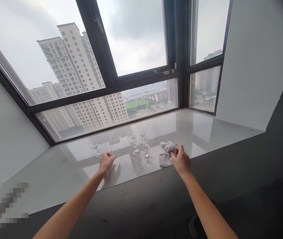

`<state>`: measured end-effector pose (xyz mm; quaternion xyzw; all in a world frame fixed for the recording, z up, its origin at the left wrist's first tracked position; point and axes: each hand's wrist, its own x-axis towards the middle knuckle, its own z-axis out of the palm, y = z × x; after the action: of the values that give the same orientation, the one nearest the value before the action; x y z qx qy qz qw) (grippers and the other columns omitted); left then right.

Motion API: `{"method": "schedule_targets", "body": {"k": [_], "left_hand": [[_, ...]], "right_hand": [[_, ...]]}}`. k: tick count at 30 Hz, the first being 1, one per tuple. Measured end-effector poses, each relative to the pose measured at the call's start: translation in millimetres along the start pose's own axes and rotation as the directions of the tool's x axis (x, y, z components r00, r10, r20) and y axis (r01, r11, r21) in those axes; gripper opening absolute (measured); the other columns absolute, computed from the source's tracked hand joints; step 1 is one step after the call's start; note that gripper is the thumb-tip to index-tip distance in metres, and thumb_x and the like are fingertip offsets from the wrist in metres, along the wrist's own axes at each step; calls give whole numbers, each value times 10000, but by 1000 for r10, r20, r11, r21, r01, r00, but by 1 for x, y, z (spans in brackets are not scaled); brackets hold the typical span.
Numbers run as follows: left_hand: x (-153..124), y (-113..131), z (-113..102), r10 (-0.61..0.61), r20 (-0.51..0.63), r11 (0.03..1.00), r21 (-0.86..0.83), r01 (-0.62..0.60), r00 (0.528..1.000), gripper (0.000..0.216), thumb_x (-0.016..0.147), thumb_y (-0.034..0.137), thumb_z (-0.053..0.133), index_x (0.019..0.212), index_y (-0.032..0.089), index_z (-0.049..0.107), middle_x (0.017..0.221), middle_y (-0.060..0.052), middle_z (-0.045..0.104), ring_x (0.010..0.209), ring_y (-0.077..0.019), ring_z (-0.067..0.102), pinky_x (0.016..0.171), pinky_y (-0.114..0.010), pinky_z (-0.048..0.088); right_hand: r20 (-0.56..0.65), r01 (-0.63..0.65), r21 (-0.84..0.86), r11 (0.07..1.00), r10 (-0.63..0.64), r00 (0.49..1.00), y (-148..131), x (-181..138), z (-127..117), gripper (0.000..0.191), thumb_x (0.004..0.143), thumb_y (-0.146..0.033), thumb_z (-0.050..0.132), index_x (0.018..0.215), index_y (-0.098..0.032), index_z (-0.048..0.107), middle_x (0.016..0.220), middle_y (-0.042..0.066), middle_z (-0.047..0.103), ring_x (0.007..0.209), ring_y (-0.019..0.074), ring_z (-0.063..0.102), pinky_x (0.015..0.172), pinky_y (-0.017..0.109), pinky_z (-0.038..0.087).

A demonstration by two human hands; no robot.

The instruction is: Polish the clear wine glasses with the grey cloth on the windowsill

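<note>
My right hand grips a crumpled light grey cloth between thumb and fingers, with part of the cloth resting on the glossy sill. My left hand hovers low over the sill, thumb and fingers loosely curled and a little apart, nothing visible in them. Just beyond it to the left is a clear stemmed glass, upright; I see no contact between them. Between my hands, several more clear stemmed glasses are grouped close together, and their outlines overlap with reflections.
The polished grey window sill drops off at its front edge above a dark wall. Dark-framed windows rise behind it, with a latch low on one pane. A white wall borders the right. A blurred patch covers the lower left.
</note>
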<state>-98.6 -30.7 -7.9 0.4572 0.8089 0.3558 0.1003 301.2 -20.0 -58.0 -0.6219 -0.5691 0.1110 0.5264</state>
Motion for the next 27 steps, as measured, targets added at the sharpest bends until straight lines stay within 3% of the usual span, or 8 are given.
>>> {"method": "schedule_targets", "body": {"k": [4,7,9,14,16,22,27], "left_hand": [[-25,44,38,241,139,970,-19,-241,960,273,740,411,675,789,215,491,710,14,570,618,-142,542,595,-250,358],[-37,69,51,330,216,944,-49,-327,919,261,747,403,685,784,208,514,692,14,562,616,-137,529,584,-247,331],[-41,78,55,326,239,945,-86,-314,915,300,735,411,712,860,202,536,689,20,558,614,-139,529,578,-247,329],[-41,88,65,187,244,966,-221,-133,952,567,665,435,783,1102,168,538,764,8,575,638,-143,545,583,-249,365],[-38,93,72,165,265,959,-268,-92,950,578,661,425,785,1120,157,557,774,2,580,629,-136,537,577,-249,371],[-24,105,91,239,319,935,-329,-129,917,283,717,399,717,838,147,672,636,20,554,557,-104,470,541,-235,343],[-13,81,69,264,304,937,-307,-168,915,268,671,413,736,712,153,680,588,16,571,588,-130,504,563,-243,351]], "right_hand": [[0,-2,29,1000,2,1000,0,-1,-2,487,832,-338,493,1294,-184,478,998,88,704,866,267,628,714,352,428],[6,8,45,999,-8,1000,1,-1,-2,485,830,-338,495,1292,-191,479,994,85,705,858,261,631,721,350,435],[8,5,39,999,-5,1000,1,-1,-2,483,827,-336,497,1288,-190,482,997,86,705,856,260,631,726,352,438],[11,-14,33,999,13,1000,0,-1,-2,498,824,-341,505,1297,-189,479,1004,85,709,867,266,630,725,351,437],[14,-10,34,999,10,1000,0,-1,-3,498,827,-344,503,1299,-186,478,1005,88,709,869,267,629,723,350,435],[22,-2,19,1000,1,1000,-1,-2,-6,498,829,-350,491,1299,-187,482,1009,88,709,870,272,630,699,343,425],[14,-2,25,1000,2,1000,0,-2,-4,508,820,-354,496,1300,-187,484,997,87,709,849,265,625,704,345,426]]}}
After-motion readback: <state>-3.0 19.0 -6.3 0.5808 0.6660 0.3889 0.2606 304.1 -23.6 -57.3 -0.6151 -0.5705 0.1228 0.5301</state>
